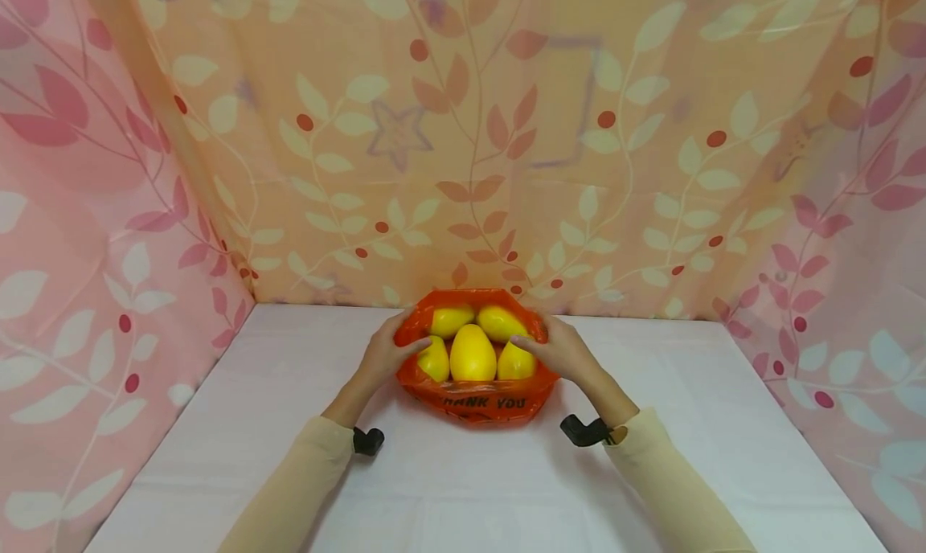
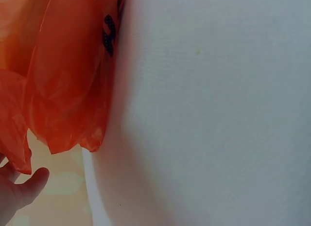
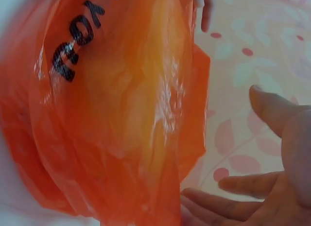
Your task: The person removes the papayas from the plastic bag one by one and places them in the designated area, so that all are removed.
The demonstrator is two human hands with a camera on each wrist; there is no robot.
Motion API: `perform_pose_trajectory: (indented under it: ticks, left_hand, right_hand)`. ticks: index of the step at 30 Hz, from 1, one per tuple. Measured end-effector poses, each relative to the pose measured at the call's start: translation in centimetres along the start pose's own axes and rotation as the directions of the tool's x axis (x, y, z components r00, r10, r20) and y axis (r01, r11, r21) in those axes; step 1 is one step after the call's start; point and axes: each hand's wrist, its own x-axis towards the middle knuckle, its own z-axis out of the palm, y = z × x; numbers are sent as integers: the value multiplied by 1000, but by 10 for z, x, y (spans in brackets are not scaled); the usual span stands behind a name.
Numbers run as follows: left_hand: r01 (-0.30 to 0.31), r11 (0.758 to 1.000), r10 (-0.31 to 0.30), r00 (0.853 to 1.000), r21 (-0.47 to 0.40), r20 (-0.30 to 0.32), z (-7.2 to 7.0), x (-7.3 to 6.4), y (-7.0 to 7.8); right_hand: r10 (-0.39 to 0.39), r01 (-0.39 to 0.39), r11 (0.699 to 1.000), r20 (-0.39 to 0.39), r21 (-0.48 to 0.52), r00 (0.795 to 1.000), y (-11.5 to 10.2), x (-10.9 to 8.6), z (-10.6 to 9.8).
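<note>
An orange plastic bag [image 1: 477,400] with black "THANK YOU" lettering stands with its mouth spread wide. Inside sit several smooth yellow, egg-shaped fruits [image 1: 473,354] that look like mangoes. At the bag's left side is my left hand [image 1: 385,350], its thumb stretched over the rim and its fingers partly hidden by the plastic. My right hand [image 1: 569,350] is at the opposite side, thumb pointing inward over the fruit. In the right wrist view its fingers [image 3: 255,186] are spread and fairly straight, with the fingertips right at the bag's edge.
The bag rests on a white-covered table [image 1: 477,489] near its back edge. Patterned leaf-print curtains [image 1: 463,135] stand behind and on both sides. Black wrist mounts [image 1: 584,431] stick out from the beige sleeves [image 1: 673,481].
</note>
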Motion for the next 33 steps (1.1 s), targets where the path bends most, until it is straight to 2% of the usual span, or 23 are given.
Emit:
perform_pose_trajectory:
  ticks: [9,13,16,21,29,33]
  left_hand:
    - [-17,999,17,1000,42,-1,4,2,1]
    - [-15,998,16,1000,59,-5,6,3,-1]
    - [-14,997,14,1000,82,1,7,4,-3]
    - [-6,995,5,1000,97,13,8,5,-6]
    - [14,994,-16,1000,112,18,8,6,-10]
    - [33,992,-36,999,123,23,9,6,-11]
  right_hand:
    - [33,-31,999,66,-26,997,-2,0,7]
    - [28,-22,998,100,-60,995,-4,0,6]
    - [54,-43,995,126,-94,991,-4,2,7]
    - [125,-105,982,131,-155,983,-3,5,15]
    - [121,-89,962,111,-258,986,-2,13,30]
    - [151,-106,944,123,-312,981,-4,14,35]
